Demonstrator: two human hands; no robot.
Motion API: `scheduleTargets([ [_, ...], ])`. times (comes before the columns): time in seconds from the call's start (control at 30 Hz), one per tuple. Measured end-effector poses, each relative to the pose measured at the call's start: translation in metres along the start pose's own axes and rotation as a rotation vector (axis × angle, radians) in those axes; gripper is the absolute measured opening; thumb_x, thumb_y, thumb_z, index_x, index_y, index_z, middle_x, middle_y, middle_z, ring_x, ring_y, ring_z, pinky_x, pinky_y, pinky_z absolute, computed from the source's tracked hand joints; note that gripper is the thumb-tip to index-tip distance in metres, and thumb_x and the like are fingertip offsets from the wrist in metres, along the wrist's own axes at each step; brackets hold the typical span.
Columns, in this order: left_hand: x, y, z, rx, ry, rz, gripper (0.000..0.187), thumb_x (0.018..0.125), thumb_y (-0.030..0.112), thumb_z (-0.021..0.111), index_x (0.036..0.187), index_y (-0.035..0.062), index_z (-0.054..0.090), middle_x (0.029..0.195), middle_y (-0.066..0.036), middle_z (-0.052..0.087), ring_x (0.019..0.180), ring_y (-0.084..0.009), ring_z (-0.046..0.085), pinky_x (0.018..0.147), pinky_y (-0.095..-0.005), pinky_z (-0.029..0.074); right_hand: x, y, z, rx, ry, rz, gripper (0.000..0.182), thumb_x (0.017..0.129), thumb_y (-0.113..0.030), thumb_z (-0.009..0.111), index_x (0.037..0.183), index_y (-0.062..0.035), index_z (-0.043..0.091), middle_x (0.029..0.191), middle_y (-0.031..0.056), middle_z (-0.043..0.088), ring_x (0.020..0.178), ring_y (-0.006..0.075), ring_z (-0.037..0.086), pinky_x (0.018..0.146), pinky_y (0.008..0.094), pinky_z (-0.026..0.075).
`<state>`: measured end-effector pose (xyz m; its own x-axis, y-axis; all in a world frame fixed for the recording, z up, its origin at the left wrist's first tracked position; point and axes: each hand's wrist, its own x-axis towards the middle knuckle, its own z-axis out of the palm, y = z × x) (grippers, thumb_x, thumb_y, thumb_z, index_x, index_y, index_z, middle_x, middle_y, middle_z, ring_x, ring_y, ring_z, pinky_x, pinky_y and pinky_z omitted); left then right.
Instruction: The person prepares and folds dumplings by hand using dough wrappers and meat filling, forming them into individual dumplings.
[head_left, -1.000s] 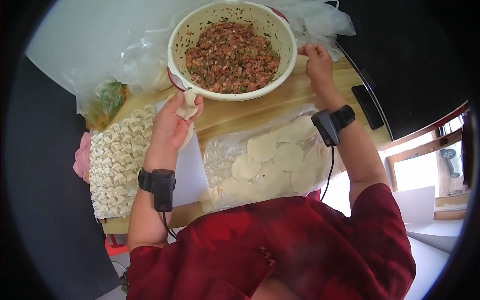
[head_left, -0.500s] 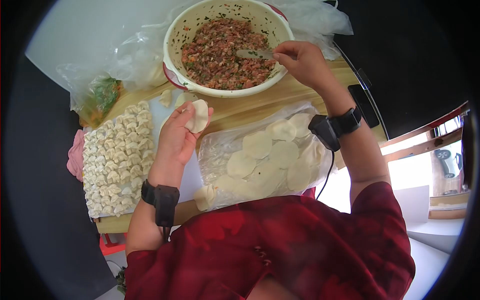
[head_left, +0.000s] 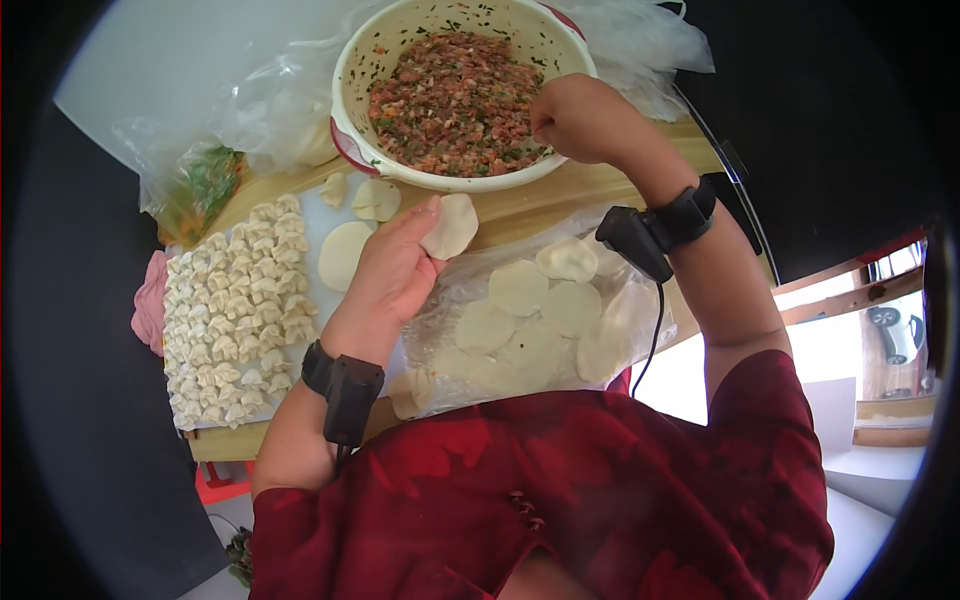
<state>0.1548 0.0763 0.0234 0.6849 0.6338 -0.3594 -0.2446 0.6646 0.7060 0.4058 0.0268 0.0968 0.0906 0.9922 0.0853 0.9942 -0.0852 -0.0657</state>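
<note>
My left hand is closed on a round dumpling wrapper, pinching its left edge in front of the bowl. My right hand is closed at the right inside rim of the big cream bowl. It grips a flat filling spatula, now mostly hidden by the hand and the bowl's edge. Minced meat filling with green flecks lies in the bowl. Left of my left hand, another wrapper and a smaller one lie on a white board.
Rows of folded dumplings cover the board's left part. Several wrappers lie on a plastic sheet at right. Plastic bags stand behind, one with greens. A pink cloth is at the far left.
My left hand has moved right with the wrapper, uncovering the wrapper on the board. My right hand has turned over and moved slightly down and left, the spatula tip leaving the middle of the filling.
</note>
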Motion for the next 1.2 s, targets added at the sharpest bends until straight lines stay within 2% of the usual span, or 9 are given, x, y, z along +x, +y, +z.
scheduleTargets([
  [0.03, 0.001, 0.001, 0.002, -0.002, 0.003, 0.001, 0.036, 0.099, 0.013, 0.051, 0.128, -0.0071, 0.046, 0.126, -0.017, 0.057, 0.113, -0.0271, 0.06, 0.096, -0.0348, 0.051, 0.0, 0.001, 0.001, 0.001, -0.001, -0.003, 0.011, 0.075, -0.011, 0.065, 0.081, -0.0046, 0.072, 0.076, 0.0136, 0.067, 0.072, 0.032, 0.064, 0.067, 0.0403, 0.051],
  [0.1, 0.002, 0.001, 0.005, 0.011, -0.004, 0.028, 0.036, 0.099, 0.014, 0.05, 0.128, -0.0065, 0.046, 0.127, -0.017, 0.057, 0.115, -0.026, 0.059, 0.097, -0.0353, 0.051, -0.005, 0.003, 0.002, 0.26, 0.097, -0.086, 0.01, 0.072, -0.011, 0.067, 0.077, -0.0057, 0.073, 0.074, 0.0135, 0.068, 0.072, 0.0312, 0.065, 0.066, 0.0419, 0.051],
  [0.23, 0.005, -0.003, 0.001, 0.05, 0.004, 0.025, 0.036, 0.1, 0.014, 0.049, 0.129, -0.0063, 0.046, 0.127, -0.017, 0.057, 0.116, -0.0254, 0.058, 0.097, -0.0362, 0.051, -0.009, 0.003, 0.005, 0.319, 0.035, -0.048, 0.011, 0.073, -0.011, 0.068, 0.079, -0.0042, 0.073, 0.074, 0.0136, 0.068, 0.071, 0.0309, 0.065, 0.066, 0.0399, 0.051],
  [0.4, 0.0, -0.004, -0.002, 0.024, 0.051, -0.002, 0.037, 0.1, 0.014, 0.047, 0.131, -0.0053, 0.045, 0.129, -0.018, 0.056, 0.118, -0.0263, 0.057, 0.098, -0.0366, 0.051, -0.008, 0.004, 0.009, 0.513, 0.025, -0.067, 0.015, 0.074, -0.015, 0.069, 0.084, -0.004, 0.074, 0.075, 0.0127, 0.07, 0.069, 0.0239, 0.066, 0.067, 0.0339, 0.052],
  [0.7, -0.008, -0.011, -0.001, 0.057, -0.01, -0.062, 0.034, 0.102, 0.014, 0.044, 0.128, -0.006, 0.044, 0.13, -0.02, 0.053, 0.117, -0.0346, 0.057, 0.098, -0.0449, 0.051, -0.012, 0.001, 0.006, 0.619, -0.022, -0.017, 0.016, 0.078, -0.016, 0.07, 0.086, -0.0025, 0.074, 0.074, 0.0094, 0.071, 0.067, 0.0167, 0.066, 0.067, 0.0305, 0.052],
  [0.93, -0.003, -0.003, 0.014, -0.114, 0.038, 0.003, 0.038, 0.105, 0.021, 0.035, 0.133, -0.0052, 0.038, 0.132, -0.02, 0.051, 0.119, -0.0333, 0.055, 0.102, -0.0466, 0.049, -0.037, -0.009, 0.013, 0.761, 0.0, 0.032, 0.016, 0.082, -0.016, 0.07, 0.088, -0.0016, 0.073, 0.073, 0.0042, 0.069, 0.067, 0.0112, 0.061, 0.066, 0.027, 0.049],
  [1.0, -0.003, 0.0, 0.014, -0.174, -0.031, -0.003, 0.043, 0.106, 0.025, 0.029, 0.135, -0.0049, 0.035, 0.134, -0.02, 0.05, 0.123, -0.0329, 0.053, 0.106, -0.047, 0.046, -0.05, -0.02, 0.017, 0.875, 0.145, 0.067, 0.015, 0.082, -0.014, 0.07, 0.089, -0.0007, 0.072, 0.074, 0.0039, 0.067, 0.067, 0.0107, 0.059, 0.065, 0.0261, 0.048],
  [1.07, -0.005, 0.004, 0.015, -0.18, -0.043, 0.01, 0.044, 0.106, 0.027, 0.028, 0.136, -0.0047, 0.034, 0.135, -0.02, 0.049, 0.124, -0.0332, 0.051, 0.107, -0.0471, 0.044, -0.056, -0.024, 0.021, 0.85, 0.127, 0.042, 0.014, 0.083, -0.012, 0.069, 0.091, -0.0009, 0.071, 0.076, 0.0041, 0.067, 0.069, 0.0103, 0.059, 0.064, 0.0267, 0.048],
  [1.2, -0.012, 0.01, 0.019, -0.157, -0.072, 0.022, 0.043, 0.106, 0.029, 0.025, 0.133, -0.0024, 0.039, 0.136, -0.018, 0.049, 0.125, -0.0321, 0.05, 0.107, -0.05, 0.042, -0.08, -0.045, 0.04, 0.796, 0.375, -0.003, 0.012, 0.083, -0.01, 0.069, 0.092, -0.0025, 0.071, 0.08, 0.0071, 0.066, 0.069, 0.016, 0.06, 0.063, 0.0291, 0.048],
])
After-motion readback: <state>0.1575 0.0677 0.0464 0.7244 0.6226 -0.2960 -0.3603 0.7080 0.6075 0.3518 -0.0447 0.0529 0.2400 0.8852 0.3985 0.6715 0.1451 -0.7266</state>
